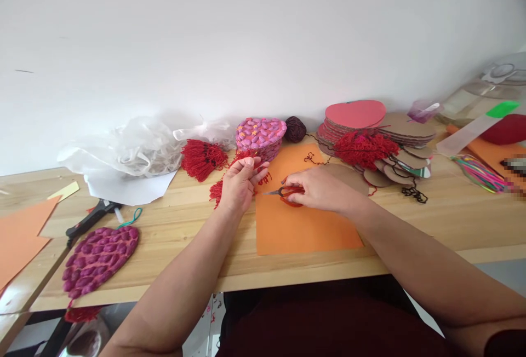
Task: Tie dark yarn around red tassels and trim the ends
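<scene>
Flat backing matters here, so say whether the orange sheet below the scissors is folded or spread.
Spread: the orange sheet lies flat beneath the scissors, no fold showing.

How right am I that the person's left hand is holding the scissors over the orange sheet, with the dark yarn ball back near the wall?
One slip: the head view shows the scissors in the right hand. They are over the orange sheet, with the dark yarn ball near the wall.

Dark maroon top [329, 321], short sleeve [508, 344], bare hands [240, 184]
</scene>
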Tool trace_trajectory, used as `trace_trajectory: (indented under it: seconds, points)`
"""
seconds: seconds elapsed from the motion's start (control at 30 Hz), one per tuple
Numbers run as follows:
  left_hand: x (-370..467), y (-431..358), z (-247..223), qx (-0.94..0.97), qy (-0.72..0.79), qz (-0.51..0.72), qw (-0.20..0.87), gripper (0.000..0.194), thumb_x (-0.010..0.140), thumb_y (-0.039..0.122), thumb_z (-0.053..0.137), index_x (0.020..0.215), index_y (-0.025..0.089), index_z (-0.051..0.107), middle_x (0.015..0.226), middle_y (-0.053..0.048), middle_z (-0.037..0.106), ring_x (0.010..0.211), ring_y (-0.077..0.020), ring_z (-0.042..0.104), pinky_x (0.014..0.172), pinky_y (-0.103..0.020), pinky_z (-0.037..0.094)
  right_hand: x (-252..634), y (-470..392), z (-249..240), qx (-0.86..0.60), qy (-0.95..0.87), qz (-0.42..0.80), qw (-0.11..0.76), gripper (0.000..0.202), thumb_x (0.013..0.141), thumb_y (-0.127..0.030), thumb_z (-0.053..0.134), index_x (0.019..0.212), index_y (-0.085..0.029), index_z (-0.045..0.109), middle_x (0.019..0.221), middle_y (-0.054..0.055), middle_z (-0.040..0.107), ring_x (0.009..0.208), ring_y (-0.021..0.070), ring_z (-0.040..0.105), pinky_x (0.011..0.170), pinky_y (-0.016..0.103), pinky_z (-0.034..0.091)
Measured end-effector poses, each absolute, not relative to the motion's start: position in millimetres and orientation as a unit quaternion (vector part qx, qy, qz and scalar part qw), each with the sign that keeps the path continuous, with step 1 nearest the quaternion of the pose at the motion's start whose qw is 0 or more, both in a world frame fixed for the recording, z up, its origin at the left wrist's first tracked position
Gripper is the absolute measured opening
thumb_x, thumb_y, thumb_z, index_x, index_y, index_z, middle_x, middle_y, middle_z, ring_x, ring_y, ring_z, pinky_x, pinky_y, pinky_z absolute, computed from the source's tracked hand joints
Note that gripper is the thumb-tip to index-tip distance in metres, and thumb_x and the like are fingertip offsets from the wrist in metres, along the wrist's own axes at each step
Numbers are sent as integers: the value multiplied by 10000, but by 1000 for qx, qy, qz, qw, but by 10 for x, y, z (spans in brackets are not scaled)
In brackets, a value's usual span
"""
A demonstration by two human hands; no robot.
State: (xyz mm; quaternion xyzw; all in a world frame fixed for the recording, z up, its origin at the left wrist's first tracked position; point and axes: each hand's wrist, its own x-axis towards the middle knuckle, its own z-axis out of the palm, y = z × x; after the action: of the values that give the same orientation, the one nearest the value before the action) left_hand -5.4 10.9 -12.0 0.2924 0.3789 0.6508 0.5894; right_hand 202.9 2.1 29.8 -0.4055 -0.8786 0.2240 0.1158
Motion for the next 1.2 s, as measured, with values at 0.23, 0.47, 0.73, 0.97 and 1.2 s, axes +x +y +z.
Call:
trace_trajectory:
  seconds: [0.23,0.47,0.73,0.97,1.2]
  points:
    - [-30,66,-107,340,375,607,613,389,651,369,887,805,154,602,1064,-65,712,875,-212,754,804,-331,612,2017,18,257,-424,-839,211,268,165,902,-271,620,1004,-209,734,907,32,741,738,151,621,686,280,420]
    - [47,-9,-101,433,370,532,626,409,672,432,865,791,143,602,1078,-73,692,829,-158,720,733,-292,622,1901,77,37,-363,-836,171,373,101,912,-186,616,904,-200,716,895,48,697,853,174,615,773,297,458]
    - [-14,4,-85,524,436,494,540,382,709,441,821,820,142,609,825,-13,672,719,-117,689,710,-258,603,1869,70,17,-381,-819,186,386,85,902,-148,548,855,-189,606,855,47,660,790,173,574,740,311,432]
    - [-105,-84,220,591,494,433,468,206,806,344,685,795,161,592,743,-8,641,651,-118,649,586,-217,525,1822,120,-29,-369,-670,529,368,128,903,-310,536,838,-210,490,691,-20,592,572,113,506,554,252,403]
    - [-684,-831,737,759,586,167,228,181,869,252,529,770,222,677,777,12,721,719,-145,643,672,-234,473,1833,166,-68,-388,-650,548,355,138,864,-309,604,824,-202,526,707,-3,651,614,116,577,591,247,455]
